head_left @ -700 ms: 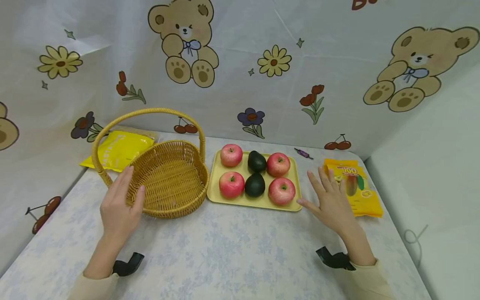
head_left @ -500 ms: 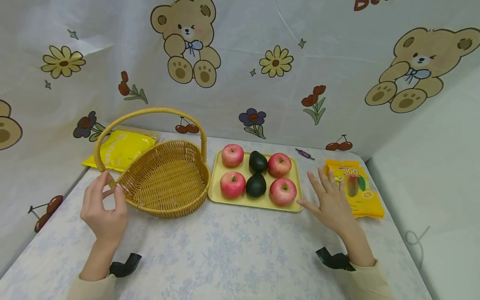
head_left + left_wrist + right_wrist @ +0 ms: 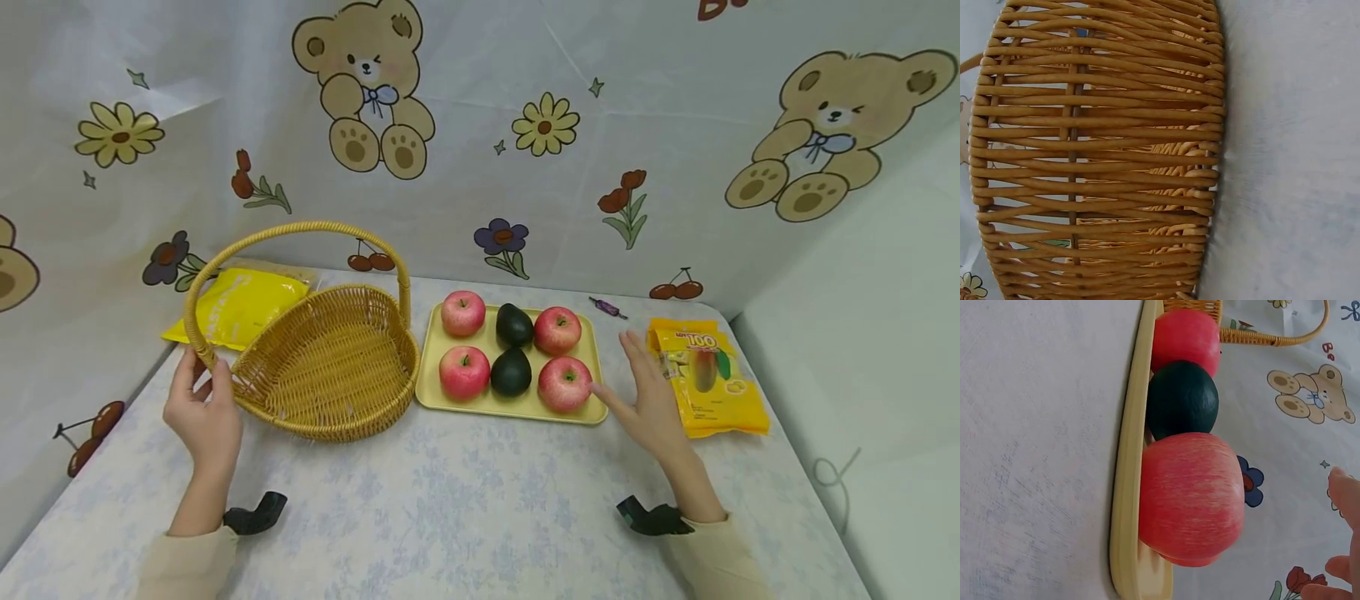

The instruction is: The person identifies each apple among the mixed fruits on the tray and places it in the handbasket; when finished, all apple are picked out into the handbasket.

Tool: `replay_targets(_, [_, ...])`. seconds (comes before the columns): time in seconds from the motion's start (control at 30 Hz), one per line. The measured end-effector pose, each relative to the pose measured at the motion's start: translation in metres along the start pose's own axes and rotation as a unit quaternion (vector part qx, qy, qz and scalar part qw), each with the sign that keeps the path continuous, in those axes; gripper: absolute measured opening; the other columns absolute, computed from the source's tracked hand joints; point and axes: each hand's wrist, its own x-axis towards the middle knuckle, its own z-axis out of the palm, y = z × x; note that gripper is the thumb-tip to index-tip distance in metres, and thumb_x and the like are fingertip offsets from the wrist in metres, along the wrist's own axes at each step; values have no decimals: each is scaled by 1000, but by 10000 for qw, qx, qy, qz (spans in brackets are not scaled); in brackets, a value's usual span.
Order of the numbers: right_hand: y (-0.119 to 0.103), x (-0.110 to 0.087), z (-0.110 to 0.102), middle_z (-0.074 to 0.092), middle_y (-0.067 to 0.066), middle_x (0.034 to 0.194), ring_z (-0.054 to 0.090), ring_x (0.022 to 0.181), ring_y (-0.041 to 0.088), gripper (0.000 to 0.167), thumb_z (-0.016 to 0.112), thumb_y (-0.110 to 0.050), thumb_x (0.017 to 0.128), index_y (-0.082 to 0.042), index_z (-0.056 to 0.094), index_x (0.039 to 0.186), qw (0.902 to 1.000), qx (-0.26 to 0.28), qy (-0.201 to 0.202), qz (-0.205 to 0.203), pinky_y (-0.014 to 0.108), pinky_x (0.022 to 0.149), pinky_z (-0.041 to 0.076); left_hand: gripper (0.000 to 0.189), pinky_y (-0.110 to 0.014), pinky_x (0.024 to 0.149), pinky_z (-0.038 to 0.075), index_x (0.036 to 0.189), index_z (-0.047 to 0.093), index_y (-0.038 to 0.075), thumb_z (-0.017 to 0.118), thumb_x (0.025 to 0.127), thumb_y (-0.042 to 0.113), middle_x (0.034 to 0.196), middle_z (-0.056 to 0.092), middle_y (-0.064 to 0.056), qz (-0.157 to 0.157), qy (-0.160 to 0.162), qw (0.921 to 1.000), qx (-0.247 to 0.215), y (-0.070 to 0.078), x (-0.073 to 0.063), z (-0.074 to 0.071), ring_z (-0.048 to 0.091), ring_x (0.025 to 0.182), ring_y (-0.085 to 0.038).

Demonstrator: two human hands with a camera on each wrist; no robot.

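A woven wicker basket point(image 3: 330, 367) with a tall arched handle stands left of centre; its slatted side fills much of the left wrist view. My left hand point(image 3: 204, 421) grips the foot of the handle at the basket's left, thumb on one side and fingers on the other. To the right lies a yellow tray point(image 3: 472, 406) holding several red apples point(image 3: 566, 384) and two dark green avocados point(image 3: 511, 372). My right hand point(image 3: 651, 404) hovers at the tray's right end with fingers extended, thumb tip close to the front right apple. It holds nothing.
A yellow snack packet point(image 3: 251, 308) lies behind the basket at the left. A mango candy bag point(image 3: 708, 379) rests right of the tray, and a small purple wrapped candy point(image 3: 607, 307) lies behind it. A printed cloth wall closes off the back.
My left hand has gone from open beside the basket's front to gripping the foot of its handle. My right hand has shifted slightly left, its thumb nearer the front right apple.
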Motion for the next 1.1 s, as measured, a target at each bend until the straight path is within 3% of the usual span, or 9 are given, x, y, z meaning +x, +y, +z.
replay_targets(0.17, [3,2,11,26,17,160,29,142,41,88,70,-35,89,-21,18,158,9976,556,-111,405,65,107,31,42,-11,88,47,140,54,23,55,98,18,130,63,-11,-66,-139,9999,50,-5,-1,1,57,108,0])
replay_targets(0.33, [5,4,21,27,17,159,33,141,39,88,69,-31,90,-17,16,158,9920,1079,-321,564,57,108,35,45,-13,90,48,142,51,22,55,98,14,130,63,-11,-141,-203,9996,161,-8,-1,1,55,108,0])
replay_targets(0.67, [4,4,38,26,22,158,34,139,44,84,70,-18,90,-9,19,156,9804,1784,-572,610,58,108,34,47,-13,91,46,143,49,21,51,99,7,127,62,-13,312,-218,9990,235,-16,-4,3,55,112,-3])
replay_targets(0.8, [3,3,45,28,25,156,36,137,44,84,72,-10,87,-4,22,155,9799,1849,-491,569,58,107,36,46,-12,91,44,144,49,15,49,99,3,126,61,-18,470,-180,9985,221,-4,-9,4,55,112,-7])
replay_targets(0.93, [2,2,51,29,22,156,38,136,40,88,76,-16,84,-2,24,154,9816,1702,-514,697,55,107,37,46,-12,91,44,144,49,13,47,99,3,125,60,-22,492,-190,9986,69,13,-14,3,56,112,-10])
replay_targets(1.1, [0,1,55,30,19,156,39,135,35,92,78,-21,82,-4,24,154,9792,1711,-607,905,51,108,37,46,-11,90,43,144,48,10,47,98,1,124,60,-24,527,-169,9985,27,17,-16,2,55,109,-3])
